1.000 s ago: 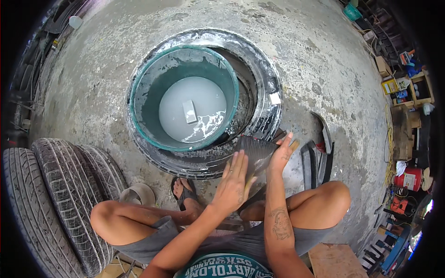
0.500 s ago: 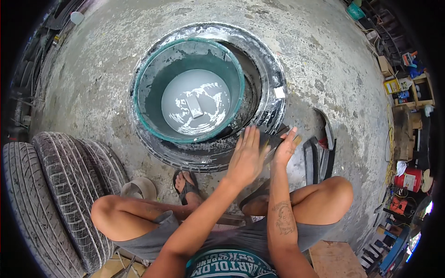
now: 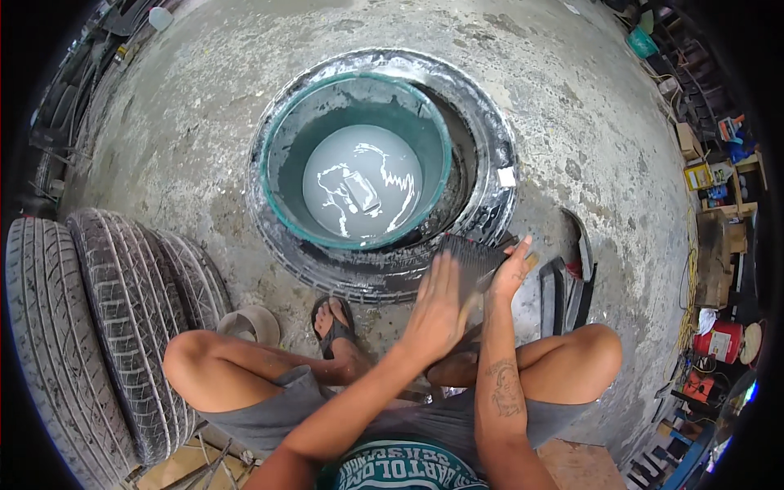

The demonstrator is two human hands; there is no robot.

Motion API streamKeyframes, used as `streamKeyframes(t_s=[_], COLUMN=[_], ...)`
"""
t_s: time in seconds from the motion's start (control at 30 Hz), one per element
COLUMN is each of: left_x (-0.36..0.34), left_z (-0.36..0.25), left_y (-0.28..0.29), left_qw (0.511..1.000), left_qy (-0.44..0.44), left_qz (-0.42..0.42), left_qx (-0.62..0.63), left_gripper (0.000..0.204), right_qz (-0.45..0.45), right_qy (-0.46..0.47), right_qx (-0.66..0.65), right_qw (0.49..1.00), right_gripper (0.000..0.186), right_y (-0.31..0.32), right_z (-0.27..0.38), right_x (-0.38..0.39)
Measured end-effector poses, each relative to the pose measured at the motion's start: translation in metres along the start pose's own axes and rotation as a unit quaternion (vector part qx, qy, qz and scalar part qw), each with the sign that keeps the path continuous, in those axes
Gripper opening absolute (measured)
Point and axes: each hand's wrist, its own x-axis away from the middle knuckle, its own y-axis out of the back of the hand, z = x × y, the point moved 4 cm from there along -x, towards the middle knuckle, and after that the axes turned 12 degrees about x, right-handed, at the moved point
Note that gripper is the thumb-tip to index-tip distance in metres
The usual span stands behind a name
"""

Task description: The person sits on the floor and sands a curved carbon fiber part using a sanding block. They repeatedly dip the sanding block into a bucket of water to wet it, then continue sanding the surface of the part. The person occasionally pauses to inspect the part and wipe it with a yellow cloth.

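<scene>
A black, finely ribbed rubber piece (image 3: 468, 255) lies between my hands, just past the near right side of the tire. My right hand (image 3: 511, 271) grips its right end, thumb raised along the edge. Against its left side lies my left hand (image 3: 438, 304), fingers stretched out flat and partly smeared by motion. Something yellowish shows by both hands, too blurred to name. Beyond stands a green tub (image 3: 276, 200) of cloudy grey water, with a pale rectangular block (image 3: 361, 192) in it. The tub rests on a wet black tire (image 3: 327, 278) on the floor.
Several worn tires (image 3: 122, 318) stand at the left, near a round grey container (image 3: 251, 325). Curved black rubber strips (image 3: 555, 298) lie to the right of my hands. A small white block (image 3: 507, 176) sits on the tire's rim. Shelves with a red can (image 3: 719, 341) line the far right.
The view has shifted slightly, so the tub appears farther right. My left hand has slid toward me along the rubber piece, uncovering more ribbing. The right hand keeps its grip.
</scene>
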Motion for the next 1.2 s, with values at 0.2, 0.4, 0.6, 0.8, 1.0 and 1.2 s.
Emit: streamKeyframes(t_s=[0.2, 0.4, 0.6, 0.8, 1.0, 1.2], left_x=[-0.007, -0.053, 0.058, 0.003, 0.121, 0.117], left_z=[0.01, 0.021, 0.001, 0.023, 0.001, -0.01], left_y=[-0.001, 0.002, 0.001, 0.008, 0.043, 0.074], left_qw=[0.999, 0.999, 1.0, 0.999, 0.994, 0.984], left_qy=[-0.007, 0.033, 0.008, 0.022, 0.068, 0.012], left_qz=[-0.031, -0.014, 0.025, -0.039, 0.0, -0.072], left_qx=[0.012, 0.032, 0.013, -0.003, 0.083, 0.165], left_gripper=[0.068, 0.069, 0.077, 0.073, 0.064, 0.058], right_qz=[-0.032, -0.006, -0.035, -0.012, 0.01, 0.084], right_qy=[0.049, 0.022, 0.017, 0.059, 0.039, -0.017], right_qx=[0.002, -0.047, -0.02, 0.005, -0.012, -0.034], right_qw=[0.998, 0.999, 0.999, 0.998, 0.999, 0.996], right_gripper=[0.073, 0.075, 0.075, 0.073, 0.075, 0.076], right_y=[-0.004, -0.011, -0.001, -0.017, -0.014, 0.01], right_z=[0.004, -0.001, -0.009, 0.007, -0.008, -0.032], right_x=[0.004, -0.001, -0.006, 0.019, -0.016, -0.078])
